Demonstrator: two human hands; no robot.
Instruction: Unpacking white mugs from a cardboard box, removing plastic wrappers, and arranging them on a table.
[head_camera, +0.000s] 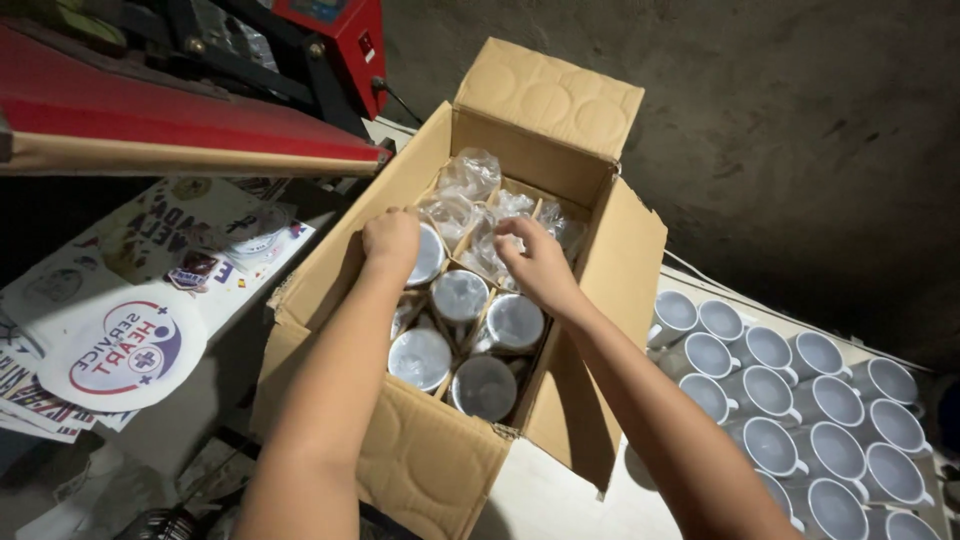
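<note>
Reaching into the open cardboard box, both hands meet plastic-wrapped mugs. The left hand curls closed on one mug's rim; the right hand pinches wrapping. Unwrapped white mugs stand in rows nearby.

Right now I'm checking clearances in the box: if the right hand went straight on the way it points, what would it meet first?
Probably the plastic-wrapped mugs at the back of the box; the right hand points up-left over them, though depth is unclear.
</note>
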